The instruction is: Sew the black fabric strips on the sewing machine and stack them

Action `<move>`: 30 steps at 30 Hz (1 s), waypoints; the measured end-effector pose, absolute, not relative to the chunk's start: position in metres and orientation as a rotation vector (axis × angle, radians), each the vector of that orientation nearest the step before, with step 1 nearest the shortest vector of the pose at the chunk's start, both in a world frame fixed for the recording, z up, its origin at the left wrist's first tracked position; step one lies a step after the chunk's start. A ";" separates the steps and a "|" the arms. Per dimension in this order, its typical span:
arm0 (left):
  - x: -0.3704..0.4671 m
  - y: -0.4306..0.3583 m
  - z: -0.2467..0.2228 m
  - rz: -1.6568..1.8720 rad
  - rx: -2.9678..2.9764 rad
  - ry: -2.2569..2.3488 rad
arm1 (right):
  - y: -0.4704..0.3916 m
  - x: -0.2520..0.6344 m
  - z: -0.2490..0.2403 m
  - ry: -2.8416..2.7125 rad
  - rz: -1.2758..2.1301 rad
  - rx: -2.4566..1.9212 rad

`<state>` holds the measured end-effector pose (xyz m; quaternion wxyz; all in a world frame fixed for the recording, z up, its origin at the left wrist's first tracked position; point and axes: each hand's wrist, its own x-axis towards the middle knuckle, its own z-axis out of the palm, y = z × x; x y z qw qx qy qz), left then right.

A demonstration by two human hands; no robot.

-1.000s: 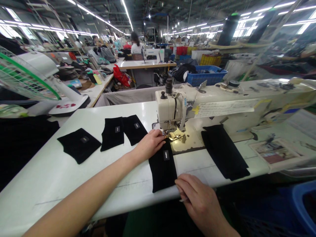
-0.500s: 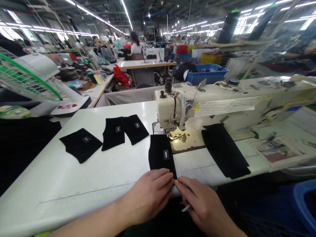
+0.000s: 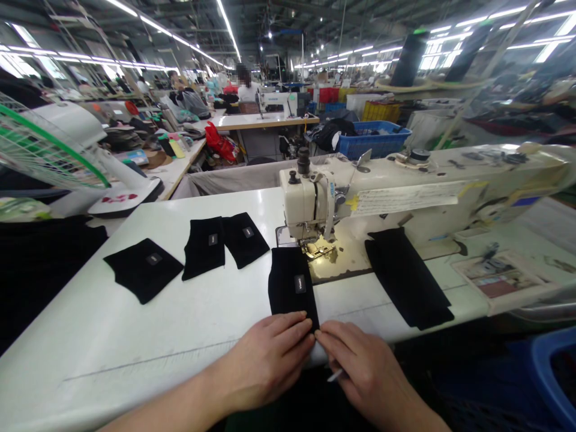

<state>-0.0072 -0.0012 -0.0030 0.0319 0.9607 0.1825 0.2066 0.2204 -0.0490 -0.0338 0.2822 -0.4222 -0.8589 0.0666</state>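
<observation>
A black fabric piece with a small dark label lies on the white table, its far end beside the lit presser foot of the sewing machine. At its near right corner, my left hand has its fingers pressed together on the cloth. Beside it, my right hand pinches the same corner. A thin pale metallic tip pokes out under my right fingers; the rest of that object is hidden by the hand.
Three labelled black pieces lie to the left. More black pieces rest right of the needle area. A fan stands at the far left, a blue basket at lower right. Behind, a person sits near another machine.
The view has shifted slightly, moving the scene a little left and down. Both hands stay at the near corner of the fabric piece, which keeps its place beside the presser foot.
</observation>
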 end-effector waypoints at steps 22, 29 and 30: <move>-0.006 0.042 -0.008 0.628 2.948 0.581 | -0.004 0.210 -0.028 -2.363 0.200 -1.325; -0.006 0.059 -0.010 0.637 2.949 0.589 | 0.012 0.207 -0.027 -2.350 0.171 -1.362; -0.006 0.061 -0.010 0.636 2.949 0.594 | 0.013 0.207 -0.026 -2.352 0.170 -1.370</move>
